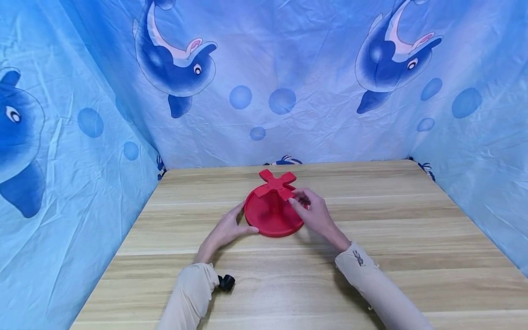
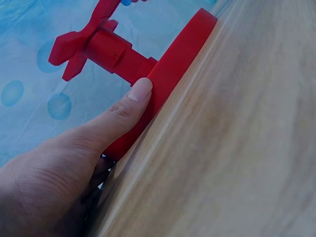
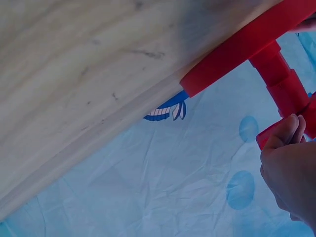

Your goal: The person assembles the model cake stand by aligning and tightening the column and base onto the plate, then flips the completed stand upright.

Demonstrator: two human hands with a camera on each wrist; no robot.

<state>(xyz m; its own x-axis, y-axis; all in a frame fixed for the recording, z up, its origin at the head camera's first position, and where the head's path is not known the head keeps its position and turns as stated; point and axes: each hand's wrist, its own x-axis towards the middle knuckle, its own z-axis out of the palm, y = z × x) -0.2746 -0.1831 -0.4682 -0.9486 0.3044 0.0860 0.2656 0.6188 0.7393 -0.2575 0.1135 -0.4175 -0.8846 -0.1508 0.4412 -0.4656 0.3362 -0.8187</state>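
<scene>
A round red base (image 1: 272, 225) with a raised rim lies flat on the wooden table. From its middle rises a red stepped post (image 2: 131, 64), topped by a red cross-shaped piece (image 1: 275, 183) with flared arms. My left hand (image 1: 227, 229) holds the base by its left side, thumb on the front of the rim and fingers round the back, partly hidden. With thumb and fingertips, my right hand (image 1: 314, 213) pinches the near right arm of the cross. Seen from the right wrist, the post (image 3: 279, 76) stands between base and cross.
The wooden table (image 1: 173, 293) runs out to both sides. Blue cloth (image 1: 247, 137) printed with dolphins and bubbles hangs behind the table and along its left and right edges. A small black object (image 1: 227, 283) sits at the left cuff.
</scene>
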